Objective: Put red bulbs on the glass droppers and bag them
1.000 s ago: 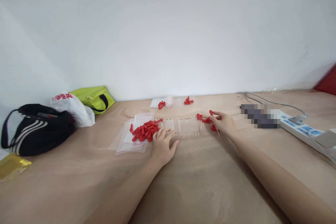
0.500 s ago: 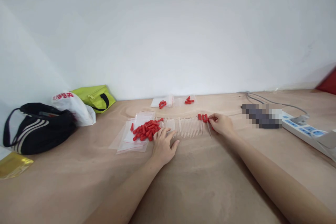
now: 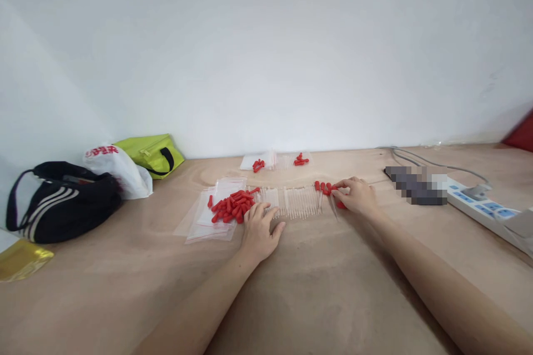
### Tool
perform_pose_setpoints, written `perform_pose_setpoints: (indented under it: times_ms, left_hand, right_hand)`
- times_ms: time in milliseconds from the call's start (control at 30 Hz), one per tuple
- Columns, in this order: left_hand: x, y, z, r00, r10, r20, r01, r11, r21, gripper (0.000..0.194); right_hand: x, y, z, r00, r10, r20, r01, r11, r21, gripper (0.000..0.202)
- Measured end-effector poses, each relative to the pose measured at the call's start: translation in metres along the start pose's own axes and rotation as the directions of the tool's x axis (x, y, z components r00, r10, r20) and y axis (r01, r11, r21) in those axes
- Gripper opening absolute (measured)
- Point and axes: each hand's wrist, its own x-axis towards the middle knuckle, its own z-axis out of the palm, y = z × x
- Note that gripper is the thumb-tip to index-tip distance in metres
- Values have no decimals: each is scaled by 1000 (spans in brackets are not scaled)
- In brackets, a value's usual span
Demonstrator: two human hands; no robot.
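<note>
where the pale wall (image 3: pixel 291 55) comes down to the back of the bench (image 3: pixel 308 299), i see a light-brown top, faintly grained, spanning the full width of the view. across its middle lies a row of thin clear tubes (image 3: pixel 302 202), set side by side. at the row's right end are several tubes with red caps (image 3: pixel 322 187); the fingertips of the right hand (image 3: pixel 356 196) are bunched at the rightmost, though whether this grip is closed on it i cannot tell. the left hand (image 3: pixel 259 233) rests over the row's left end, its grip open and fingers spread, just beside a heap of red caps (image 3: pixel 229 206) lying on overlapping clear bags (image 3: pixel 208 233). nearer the wall are two small red clusters (image 3: pixel 300 160) on flat packets (image 3: pixel 246 162). at left: a striped black bag (image 3: pixel 83 202), a white plastic bag (image 3: pixel 129 175), a yellow-green bag (image 3: pixel 133 151) and a gold packet (image 3: pixel 25 260). at right: a dark object (image 3: pixel 410 186), pixelated, beside a white power strip (image 3: pixel 478 205), with grey cable (image 3: pixel 393 149) behind.
</note>
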Motion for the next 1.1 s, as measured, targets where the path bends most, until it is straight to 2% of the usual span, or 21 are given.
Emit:
perform_pose_setpoints:
  times_ms: [100,167,200,267,333,400,500,667,800,1000,1100]
  left_hand:
    - [3,2,-2,999,-39,-24,40,999,33,25]
    - [7,3,-3,997,-67,-39,70,995,70,24]
    - [9,3,-3,996,-81,-46,85,992,90,24]
    - [13,3,-3,992,-109,-56,115,986,122,25]
    - [17,4,-2,991,-125,-53,132,981,141,27]
    - [19,4,-1,993,-114,-38,119,981,151,29]
    - [22,6,2,996,-85,-29,88,985,148,29]
    - [33,9,9,989,-130,-65,138,980,145,25]
    - [43,12,14,978,-187,-92,202,961,189,17]
    - [52,15,12,974,-216,-66,225,941,253,17]
    - [57,18,9,975,-222,-29,219,922,319,20]
  right_hand:
    - [-1,-7,-2,997,71,-31,-65,982,180,24]
    - [-6,-16,2,993,104,-56,-77,929,362,28]
    - [-11,-22,5,991,104,-84,-56,894,444,30]
    - [-23,-35,13,983,30,-183,76,834,546,34]
    - [-36,-48,20,959,-127,-254,249,809,533,32]
    - [-48,-57,24,919,-292,-265,390,771,503,24]
    - [-58,-65,24,877,-422,-231,479,721,500,14]
    - [-58,-65,22,864,-469,-185,495,719,488,3]
    - [-56,-64,23,861,-479,-169,498,729,470,8]
    - [-57,-65,24,856,-487,-175,506,717,480,7]
    - [-57,-66,26,857,-476,-199,507,705,497,13]
